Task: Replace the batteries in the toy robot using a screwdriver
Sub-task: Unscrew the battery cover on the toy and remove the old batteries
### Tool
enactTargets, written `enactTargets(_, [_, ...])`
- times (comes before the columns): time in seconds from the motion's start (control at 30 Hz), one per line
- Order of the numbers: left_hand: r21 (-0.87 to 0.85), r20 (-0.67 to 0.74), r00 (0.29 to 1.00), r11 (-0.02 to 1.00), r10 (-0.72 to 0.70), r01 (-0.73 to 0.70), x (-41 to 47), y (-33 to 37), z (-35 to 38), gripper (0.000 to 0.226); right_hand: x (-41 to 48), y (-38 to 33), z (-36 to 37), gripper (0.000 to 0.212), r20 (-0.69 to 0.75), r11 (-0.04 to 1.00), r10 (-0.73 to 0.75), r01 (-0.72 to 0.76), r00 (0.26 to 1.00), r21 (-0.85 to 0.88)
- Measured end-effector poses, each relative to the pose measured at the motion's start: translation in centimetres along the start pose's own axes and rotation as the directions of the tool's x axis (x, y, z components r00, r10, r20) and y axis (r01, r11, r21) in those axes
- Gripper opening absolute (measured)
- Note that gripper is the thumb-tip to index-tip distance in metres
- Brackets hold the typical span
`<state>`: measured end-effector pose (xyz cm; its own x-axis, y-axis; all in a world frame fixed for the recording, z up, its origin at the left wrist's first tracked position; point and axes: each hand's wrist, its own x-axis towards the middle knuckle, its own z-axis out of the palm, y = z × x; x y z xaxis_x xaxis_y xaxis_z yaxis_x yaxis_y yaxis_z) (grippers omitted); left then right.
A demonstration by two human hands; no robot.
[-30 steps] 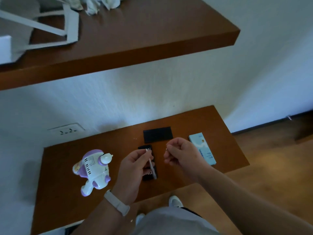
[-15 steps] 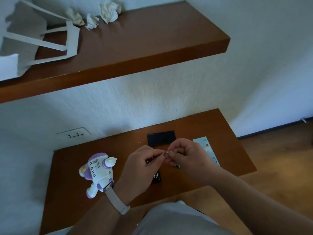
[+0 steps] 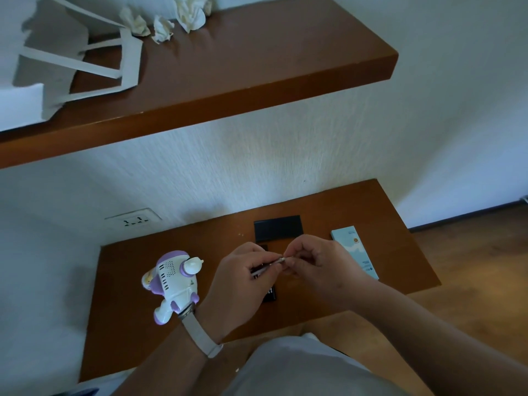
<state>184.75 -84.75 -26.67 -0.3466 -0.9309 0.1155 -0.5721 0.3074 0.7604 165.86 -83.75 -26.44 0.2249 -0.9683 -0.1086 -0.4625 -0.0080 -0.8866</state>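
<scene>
A white and purple toy robot (image 3: pixel 174 281) lies on the lower wooden shelf (image 3: pixel 128 281), left of my hands. My left hand (image 3: pixel 243 281) grips a thin silver screwdriver handle (image 3: pixel 267 267) over a black bit case (image 3: pixel 270 294). My right hand (image 3: pixel 317 267) pinches the handle's tip end, fingers closed on a small bit that I can barely see. Both hands touch at the tip. The black case lid (image 3: pixel 277 228) lies behind them near the wall.
A light blue box (image 3: pixel 357 252) lies to the right of my hands. A wall socket (image 3: pixel 134 220) sits at left. An upper wooden shelf (image 3: pixel 228 81) overhangs, holding crumpled tissues (image 3: pixel 188 12) and a paper bag (image 3: pixel 57 58). Wooden floor lies to the right.
My hands came together: a second ago they were apart, the left holding the handle upright. Now the right fingers meet the handle's tip. The camera view tilted upward slightly.
</scene>
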Motion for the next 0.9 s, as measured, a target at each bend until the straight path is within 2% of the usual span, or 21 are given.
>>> enactTargets(0.13, [0.051, -0.011, 1.000, 0.999, 0.008, -0.007, -0.4, -0.3, 0.4, 0.015, 0.0, 0.2, 0.1, 0.025, 0.034, 0.980, -0.036, 0.042, 0.999, -0.196])
enactTargets(0.2, [0.056, -0.013, 1.000, 0.998, -0.013, 0.014, -0.6, -0.4, 0.5, 0.016, 0.0, 0.2, 0.1, 0.027, 0.052, 0.972, -0.051, 0.061, 0.997, -0.225])
enactTargets(0.27, [0.007, -0.012, 0.998, 0.998, -0.069, 0.070, -0.7, -0.5, 0.7, 0.016, 0.1, 0.2, 0.2, 0.026, 0.049, 0.985, -0.050, 0.057, 0.998, -0.163])
enactTargets(0.33, [-0.079, -0.004, 0.990, 0.987, -0.140, 0.139, -0.9, -0.4, 0.7, 0.013, 0.3, 0.3, 0.3, 0.025, 0.048, 0.999, -0.031, 0.033, 0.998, -0.030])
enactTargets(0.43, [-0.212, 0.011, 0.967, 0.944, -0.254, 0.251, -0.9, -0.2, 0.9, 0.020, 0.3, 1.0, 0.5, 0.026, 0.052, 0.988, 0.018, -0.026, 0.998, 0.153])
enactTargets(0.5, [-0.271, -0.008, 0.946, 0.911, -0.326, 0.311, -0.9, -0.2, 1.1, 0.020, 0.2, 1.6, 0.7, 0.022, 0.044, 0.977, 0.039, -0.047, 0.998, 0.209])
enactTargets(0.6, [-0.424, -0.045, 0.891, 0.816, -0.452, 0.392, -1.0, -0.5, 1.5, 0.009, 0.0, 2.5, 1.4, 0.014, 0.075, 0.974, 0.072, -0.087, 0.995, 0.209])
enactTargets(0.73, [-0.661, -0.015, 0.804, 0.609, -0.594, 0.438, -1.1, -0.4, 2.0, 0.007, 0.6, 2.7, 2.8, 0.006, 0.232, 0.949, 0.126, -0.185, 0.964, 0.256])
enactTargets(0.9, [-0.747, -0.048, 0.720, 0.504, -0.692, 0.434, -2.1, -0.5, 2.2, 0.008, 1.8, 2.3, 4.1, 0.013, 0.343, 0.934, 0.114, -0.219, 0.932, 0.283])
